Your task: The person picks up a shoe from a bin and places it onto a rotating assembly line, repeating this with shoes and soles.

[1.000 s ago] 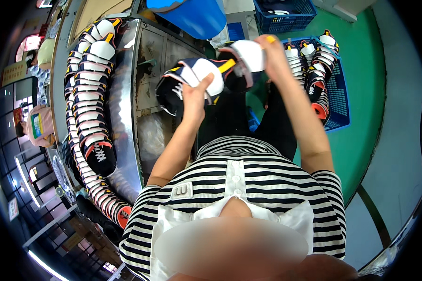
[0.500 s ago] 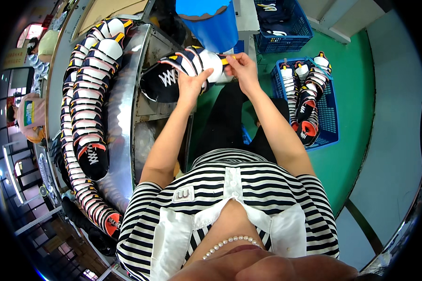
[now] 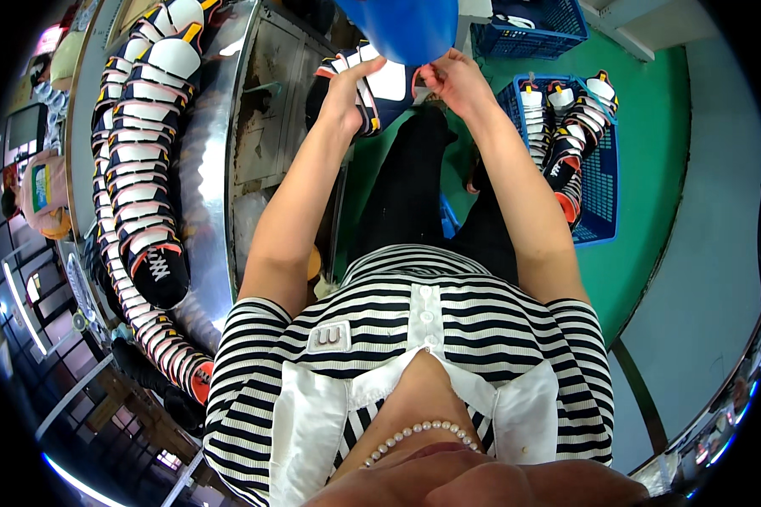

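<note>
- Shoe upper [image 3: 387, 91]: navy and white with coral edging, held in both hands at the near side of the blue bucket [image 3: 410, 29]; whether the two touch cannot be told.
- Left hand [image 3: 343, 95]: near the bucket's lower left, closed around the upper, the thumb pressed along its white panel.
- Right hand [image 3: 460, 83]: near the bucket's lower right, fingertips drawn narrowly together at the upper's coral edge; the exact part pinched is too small to tell.
- Metal cabinet [image 3: 262, 114]: left of the bucket, its panel worn and stained.
- Metal table [image 3: 216, 144]: farther left of the bucket, its bare surface shiny.
- Nested shoe uppers [image 3: 148, 144]: on the table, left of the bucket, in two long rows; the nearer row ends in a black toe with white laces.
- Blue crate [image 3: 602, 182]: right of the bucket and nearer the person, bearing further nested uppers and a blue strap.
- Second crate [image 3: 537, 42]: directly right of the bucket, dark blue, with dark and white pieces inside.
- Green floor [image 3: 651, 160]: right of the bucket, around the blue crate.
- Co-worker [image 3: 44, 194]: far left of the bucket, in a pink top.
</note>
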A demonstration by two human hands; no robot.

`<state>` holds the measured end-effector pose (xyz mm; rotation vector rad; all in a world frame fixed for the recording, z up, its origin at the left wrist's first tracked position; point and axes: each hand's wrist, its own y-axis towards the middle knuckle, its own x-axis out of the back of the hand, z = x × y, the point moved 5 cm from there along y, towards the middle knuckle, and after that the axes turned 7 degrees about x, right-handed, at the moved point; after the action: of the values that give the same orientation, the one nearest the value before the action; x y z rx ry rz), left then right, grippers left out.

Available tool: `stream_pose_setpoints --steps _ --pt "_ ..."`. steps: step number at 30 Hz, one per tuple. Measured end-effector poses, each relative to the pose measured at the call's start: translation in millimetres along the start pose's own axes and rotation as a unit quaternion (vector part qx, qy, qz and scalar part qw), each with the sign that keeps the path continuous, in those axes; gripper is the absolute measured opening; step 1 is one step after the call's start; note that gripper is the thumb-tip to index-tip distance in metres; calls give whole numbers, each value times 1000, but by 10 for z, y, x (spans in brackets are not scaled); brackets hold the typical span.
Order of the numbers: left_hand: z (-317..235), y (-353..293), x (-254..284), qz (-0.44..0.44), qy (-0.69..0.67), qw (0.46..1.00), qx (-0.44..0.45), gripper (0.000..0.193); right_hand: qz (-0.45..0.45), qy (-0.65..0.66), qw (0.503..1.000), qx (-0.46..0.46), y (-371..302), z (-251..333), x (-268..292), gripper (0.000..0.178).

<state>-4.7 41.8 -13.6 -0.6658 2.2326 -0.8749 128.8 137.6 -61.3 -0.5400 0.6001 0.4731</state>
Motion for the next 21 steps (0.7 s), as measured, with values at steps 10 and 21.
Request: stream_pose_setpoints --steps 10,21 --pt "-251 -1130 653 -88 -178 970 -141 33 12 -33 999 -14 91 -207 261 16" --pt "-145 -3345 3890 -651 -79 661 -364 32 -56 -125 989 -64 -884 -453 1294 16"
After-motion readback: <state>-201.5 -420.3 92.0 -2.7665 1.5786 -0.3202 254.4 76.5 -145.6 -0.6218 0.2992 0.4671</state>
